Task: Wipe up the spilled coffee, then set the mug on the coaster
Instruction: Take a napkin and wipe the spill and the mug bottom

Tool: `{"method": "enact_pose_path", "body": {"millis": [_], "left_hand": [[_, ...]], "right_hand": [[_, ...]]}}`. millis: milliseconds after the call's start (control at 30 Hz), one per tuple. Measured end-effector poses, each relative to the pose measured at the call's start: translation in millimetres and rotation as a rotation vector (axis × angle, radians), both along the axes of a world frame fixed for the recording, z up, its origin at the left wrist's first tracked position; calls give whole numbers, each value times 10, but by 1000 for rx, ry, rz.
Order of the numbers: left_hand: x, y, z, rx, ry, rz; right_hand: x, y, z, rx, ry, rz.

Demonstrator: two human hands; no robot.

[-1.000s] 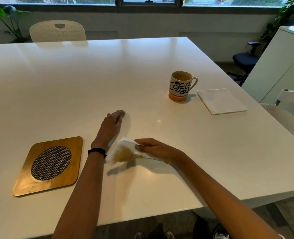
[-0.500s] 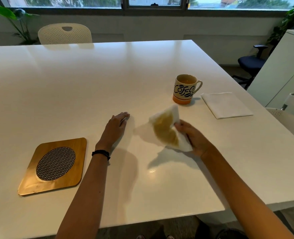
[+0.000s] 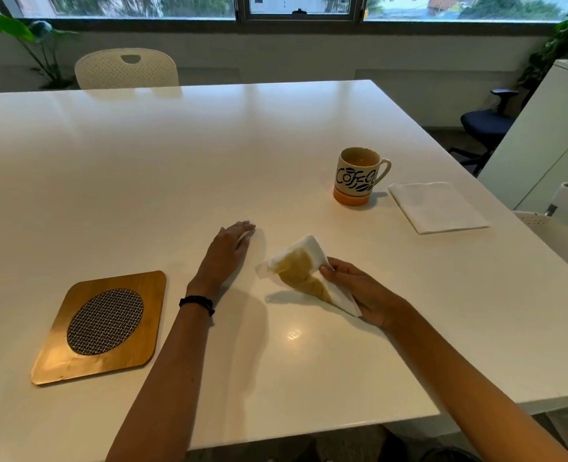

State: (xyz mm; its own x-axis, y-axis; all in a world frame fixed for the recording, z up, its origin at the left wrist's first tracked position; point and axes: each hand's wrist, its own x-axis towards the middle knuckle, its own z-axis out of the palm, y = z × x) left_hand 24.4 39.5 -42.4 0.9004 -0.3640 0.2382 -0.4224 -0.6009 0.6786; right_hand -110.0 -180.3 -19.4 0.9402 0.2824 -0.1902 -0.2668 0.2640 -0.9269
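My right hand (image 3: 362, 291) pinches a white napkin (image 3: 304, 266) stained brown with coffee, held just above the white table (image 3: 176, 168) near its middle. My left hand (image 3: 226, 255) lies flat on the table to the left of the napkin, fingers together, holding nothing. The mug (image 3: 356, 176), cream with dark "Coffee" lettering and an orange base, stands upright at the back right with coffee inside. The wooden coaster (image 3: 102, 326) with a woven round inset lies at the front left. I see no spill on the tabletop.
A clean folded white napkin (image 3: 437, 208) lies right of the mug. White chairs stand behind the table (image 3: 127, 70) and at the right edge (image 3: 562, 241). A white cabinet (image 3: 549, 135) and a dark office chair (image 3: 486, 123) are off to the right.
My right hand lifted the stained napkin off the table, swung it up toward the mug, then drew it back down a little. My left hand stayed flat in place.
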Motion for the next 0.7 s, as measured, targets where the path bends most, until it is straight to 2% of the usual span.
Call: {"method": "enact_pose_path", "body": {"millis": [167, 233, 333, 467, 567, 700], "left_hand": [[-2, -24, 20, -19, -6, 0], [-22, -36, 51, -105, 66, -44], [-172, -78, 191, -455, 347, -121], [-382, -298, 377, -787, 606, -221], [-439, -490, 427, -866, 879, -277], [-525, -643, 366, -879, 1109, -302]], "right_hand": [[-97, 144, -73, 71, 95, 91], [-131, 246, -92, 91, 144, 179], [-117, 318, 46, 188, 91, 246], [130, 203, 287, 509, -9, 22], [407, 31, 283, 586, 21, -93], [595, -118, 183, 646, -18, -139]]}}
